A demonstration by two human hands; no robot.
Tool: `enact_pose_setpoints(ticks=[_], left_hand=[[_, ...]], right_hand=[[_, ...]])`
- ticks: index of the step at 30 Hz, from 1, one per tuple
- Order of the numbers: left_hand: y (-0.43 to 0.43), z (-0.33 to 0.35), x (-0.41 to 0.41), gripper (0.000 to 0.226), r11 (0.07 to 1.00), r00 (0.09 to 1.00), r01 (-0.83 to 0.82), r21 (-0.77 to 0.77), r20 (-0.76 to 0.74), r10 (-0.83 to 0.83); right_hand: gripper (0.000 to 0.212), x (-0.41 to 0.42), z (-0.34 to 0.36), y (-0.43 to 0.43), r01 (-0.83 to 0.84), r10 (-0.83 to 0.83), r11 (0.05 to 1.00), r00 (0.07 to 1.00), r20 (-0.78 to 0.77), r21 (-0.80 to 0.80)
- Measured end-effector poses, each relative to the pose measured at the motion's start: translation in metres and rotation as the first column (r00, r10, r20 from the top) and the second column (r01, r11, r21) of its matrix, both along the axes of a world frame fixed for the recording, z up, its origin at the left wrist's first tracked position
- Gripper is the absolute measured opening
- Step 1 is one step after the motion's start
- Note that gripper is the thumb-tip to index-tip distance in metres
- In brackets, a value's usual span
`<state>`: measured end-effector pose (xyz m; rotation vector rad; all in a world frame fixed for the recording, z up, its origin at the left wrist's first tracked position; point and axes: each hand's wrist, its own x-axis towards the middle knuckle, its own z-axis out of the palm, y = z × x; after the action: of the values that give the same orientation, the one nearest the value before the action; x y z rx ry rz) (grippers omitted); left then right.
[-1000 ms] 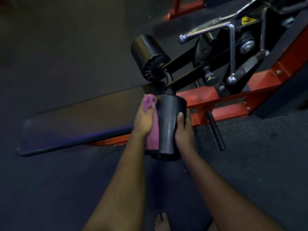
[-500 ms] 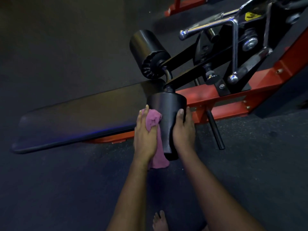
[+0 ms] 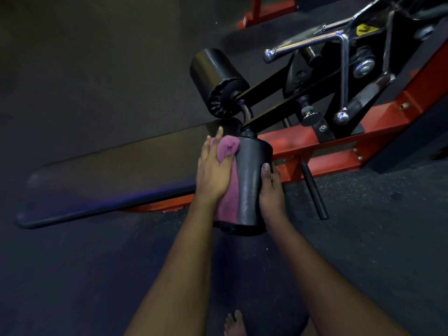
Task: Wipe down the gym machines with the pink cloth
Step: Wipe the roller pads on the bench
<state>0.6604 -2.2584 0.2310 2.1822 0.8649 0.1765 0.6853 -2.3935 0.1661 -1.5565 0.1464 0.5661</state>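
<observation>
The pink cloth (image 3: pixel 228 146) lies bunched against the left side of the near black roller pad (image 3: pixel 249 180) of a red-framed bench machine (image 3: pixel 315 141). My left hand (image 3: pixel 213 175) presses the cloth onto the roller near its top end, with the thumb hooked over the cloth and the index finger stretched out. My right hand (image 3: pixel 271 192) grips the roller's right side, its thumb on the front face. The cloth's lower end hangs down between my left hand and the roller.
A second black roller pad (image 3: pixel 215 73) sits behind the first. The long black bench pad (image 3: pixel 116 170) stretches left. Chrome handles (image 3: pixel 315 42) and a black peg (image 3: pixel 314 190) stick out on the right. Dark rubber floor lies all round; a bare foot (image 3: pixel 234 323) shows below.
My left hand slid the cloth down the roller, then back up to its top end. My right hand kept its hold on the roller's right side.
</observation>
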Motion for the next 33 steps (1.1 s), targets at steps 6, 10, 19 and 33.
enact_pose_setpoints(ticks=[6, 10, 19, 33], left_hand=[[-0.045, 0.000, -0.044, 0.063, 0.949, 0.989, 0.129, 0.288, 0.027, -0.143], [-0.074, -0.011, -0.088, 0.063, 0.893, 0.972, 0.230, 0.386, -0.048, -0.230], [-0.016, 0.003, 0.011, 0.065, 0.871, 0.964, 0.265, 0.415, -0.093, -0.249], [-0.077, -0.009, -0.093, 0.076, 0.992, 0.998, -0.047, 0.120, -0.030, 0.051]], right_hand=[[0.039, 0.008, -0.014, -0.005, 0.019, 0.001, 0.989, 0.992, -0.129, 0.149], [0.074, 0.011, -0.019, -0.005, 0.024, 0.026, 0.975, 0.975, -0.222, 0.220], [0.080, 0.003, -0.033, 0.002, 0.030, 0.047, 0.948, 0.972, -0.232, 0.317], [0.052, 0.008, 0.010, -0.010, 0.034, -0.023, 0.972, 0.999, 0.048, -0.233]])
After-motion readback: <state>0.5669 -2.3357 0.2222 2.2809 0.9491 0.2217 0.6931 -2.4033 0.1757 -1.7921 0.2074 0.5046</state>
